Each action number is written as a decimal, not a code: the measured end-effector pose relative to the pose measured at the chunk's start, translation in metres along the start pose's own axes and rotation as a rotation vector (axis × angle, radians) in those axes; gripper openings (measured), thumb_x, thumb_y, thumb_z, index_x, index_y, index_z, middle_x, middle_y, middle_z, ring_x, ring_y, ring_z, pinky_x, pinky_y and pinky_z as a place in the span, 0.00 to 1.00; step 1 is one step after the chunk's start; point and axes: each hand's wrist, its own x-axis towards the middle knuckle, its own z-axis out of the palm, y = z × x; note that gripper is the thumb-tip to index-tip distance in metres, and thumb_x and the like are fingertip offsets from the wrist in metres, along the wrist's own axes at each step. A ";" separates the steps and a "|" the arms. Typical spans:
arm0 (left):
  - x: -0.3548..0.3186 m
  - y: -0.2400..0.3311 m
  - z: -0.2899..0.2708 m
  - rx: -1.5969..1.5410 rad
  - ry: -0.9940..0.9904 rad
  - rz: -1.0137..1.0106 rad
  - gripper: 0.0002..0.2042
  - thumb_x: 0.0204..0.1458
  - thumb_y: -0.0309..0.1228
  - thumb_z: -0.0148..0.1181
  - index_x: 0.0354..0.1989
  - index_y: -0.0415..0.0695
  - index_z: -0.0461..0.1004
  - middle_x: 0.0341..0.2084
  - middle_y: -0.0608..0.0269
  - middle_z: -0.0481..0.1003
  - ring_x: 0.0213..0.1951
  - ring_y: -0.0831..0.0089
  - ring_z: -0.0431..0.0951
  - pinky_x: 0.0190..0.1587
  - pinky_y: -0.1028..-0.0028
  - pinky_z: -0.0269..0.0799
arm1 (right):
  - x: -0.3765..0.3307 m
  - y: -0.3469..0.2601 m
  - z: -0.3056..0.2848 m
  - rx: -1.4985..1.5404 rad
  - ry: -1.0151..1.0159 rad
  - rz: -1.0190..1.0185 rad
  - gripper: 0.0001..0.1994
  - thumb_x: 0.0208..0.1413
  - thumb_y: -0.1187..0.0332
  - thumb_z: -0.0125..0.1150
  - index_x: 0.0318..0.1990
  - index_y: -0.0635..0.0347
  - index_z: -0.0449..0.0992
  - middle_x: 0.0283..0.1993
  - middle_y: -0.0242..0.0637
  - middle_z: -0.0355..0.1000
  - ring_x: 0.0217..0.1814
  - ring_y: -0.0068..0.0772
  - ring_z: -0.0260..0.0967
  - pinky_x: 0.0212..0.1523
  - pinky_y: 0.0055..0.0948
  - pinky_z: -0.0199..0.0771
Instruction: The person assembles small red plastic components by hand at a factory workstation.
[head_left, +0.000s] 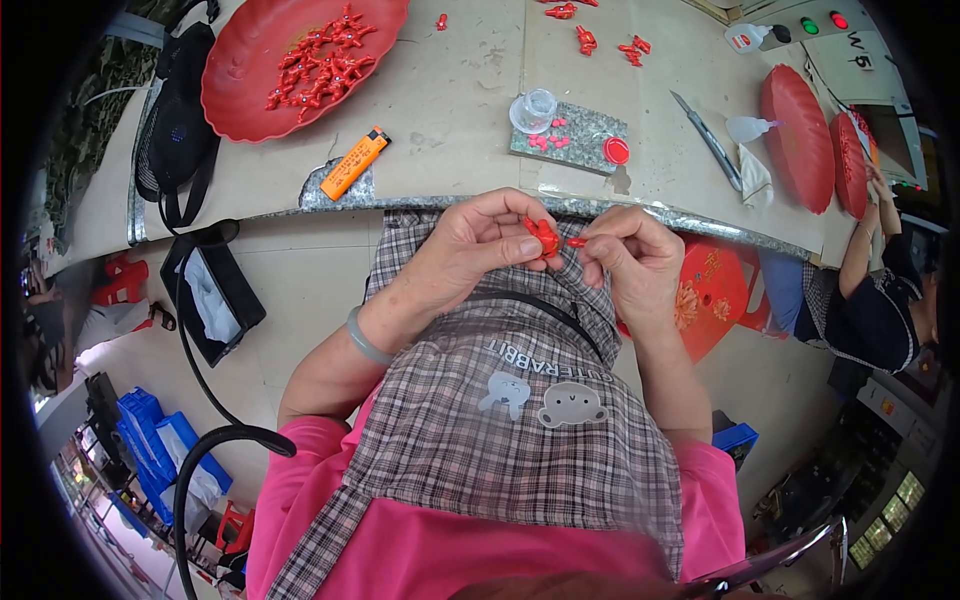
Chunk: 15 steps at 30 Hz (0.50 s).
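I see a bright red small part [545, 236] pinched in my left hand [478, 243] and a red bit [577, 242] at my right hand [632, 257]. My apron [500, 420] is a grey-brown and white check over pink clothing [440, 550]; the bangle [364, 338] is pale green. The round tray [240, 75] is red with red pieces [320, 65]; the lighter [354, 163] is orange. The worktop [450, 120] is beige, the slab [585, 135] speckled grey-green with a red cap [617, 151].

A small assembly workshop: a worn worktop [470, 90] carries a red tray [240, 90] heaped with small red plastic parts [320, 65], glue bottles [750, 128], a utility knife [705, 135] and a machine's control box [820, 22]. Blue crates [150, 430] sit stacked on the floor, and another person [870, 300] works alongside.
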 end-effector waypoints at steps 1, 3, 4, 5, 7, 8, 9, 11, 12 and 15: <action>0.000 0.000 0.000 0.000 -0.001 -0.002 0.09 0.59 0.26 0.59 0.47 0.38 0.72 0.39 0.61 0.77 0.41 0.71 0.81 0.46 0.76 0.77 | -0.001 0.001 0.001 -0.004 -0.001 -0.007 0.01 0.55 0.80 0.64 0.34 0.69 0.78 0.31 0.37 0.76 0.23 0.18 0.71 0.21 0.15 0.70; 0.000 -0.001 0.000 0.044 -0.011 0.005 0.09 0.59 0.25 0.58 0.47 0.38 0.72 0.39 0.61 0.77 0.42 0.72 0.81 0.48 0.75 0.76 | -0.003 0.002 0.003 -0.009 0.000 -0.014 0.01 0.55 0.80 0.64 0.33 0.68 0.78 0.31 0.37 0.76 0.23 0.18 0.71 0.20 0.15 0.69; 0.000 -0.001 0.000 0.044 -0.010 0.004 0.09 0.59 0.25 0.58 0.47 0.38 0.72 0.39 0.61 0.77 0.42 0.72 0.81 0.48 0.75 0.76 | -0.003 0.002 0.003 -0.045 -0.007 -0.017 0.02 0.56 0.80 0.63 0.33 0.69 0.77 0.31 0.40 0.75 0.22 0.19 0.70 0.20 0.16 0.69; -0.001 -0.001 0.001 0.063 -0.001 0.004 0.09 0.59 0.25 0.58 0.47 0.38 0.72 0.39 0.61 0.77 0.42 0.72 0.80 0.48 0.75 0.76 | -0.004 0.002 0.004 -0.081 -0.013 -0.020 0.03 0.57 0.79 0.63 0.33 0.70 0.75 0.31 0.43 0.74 0.21 0.21 0.70 0.20 0.17 0.69; -0.001 0.000 0.002 0.083 0.009 0.004 0.09 0.59 0.24 0.58 0.47 0.37 0.72 0.39 0.61 0.77 0.42 0.72 0.80 0.48 0.75 0.76 | -0.004 0.003 0.003 -0.086 -0.021 -0.028 0.03 0.57 0.79 0.63 0.33 0.70 0.76 0.31 0.43 0.74 0.21 0.21 0.70 0.20 0.16 0.69; -0.001 0.000 0.003 0.098 0.006 0.010 0.09 0.59 0.23 0.58 0.47 0.37 0.72 0.39 0.61 0.77 0.42 0.73 0.80 0.48 0.75 0.76 | -0.004 0.004 0.003 -0.092 -0.028 -0.037 0.02 0.57 0.79 0.63 0.34 0.69 0.76 0.31 0.43 0.74 0.21 0.21 0.70 0.20 0.16 0.70; -0.001 0.000 0.003 0.113 0.004 0.017 0.09 0.59 0.23 0.58 0.47 0.37 0.72 0.39 0.61 0.77 0.42 0.73 0.80 0.49 0.75 0.76 | -0.004 0.005 0.002 -0.092 -0.030 -0.036 0.02 0.57 0.79 0.63 0.34 0.69 0.76 0.31 0.43 0.74 0.21 0.21 0.70 0.20 0.16 0.70; -0.001 0.000 0.004 0.120 0.006 0.018 0.10 0.59 0.23 0.58 0.47 0.37 0.72 0.39 0.61 0.77 0.43 0.74 0.80 0.49 0.75 0.76 | -0.004 0.006 0.002 -0.104 -0.036 -0.032 0.02 0.57 0.79 0.62 0.34 0.69 0.76 0.31 0.43 0.74 0.22 0.21 0.70 0.20 0.16 0.70; -0.001 -0.001 0.005 0.127 0.008 0.019 0.10 0.59 0.22 0.59 0.47 0.36 0.72 0.39 0.61 0.77 0.43 0.74 0.79 0.49 0.75 0.76 | -0.005 0.006 0.001 -0.104 -0.036 -0.031 0.02 0.57 0.79 0.62 0.34 0.69 0.76 0.31 0.43 0.74 0.22 0.21 0.70 0.20 0.16 0.70; -0.001 -0.002 0.004 0.171 -0.005 0.047 0.10 0.58 0.22 0.59 0.48 0.36 0.71 0.40 0.61 0.77 0.43 0.75 0.79 0.49 0.76 0.75 | -0.005 0.008 0.001 -0.105 -0.029 -0.035 0.02 0.57 0.80 0.62 0.33 0.69 0.76 0.31 0.43 0.74 0.22 0.21 0.70 0.21 0.16 0.70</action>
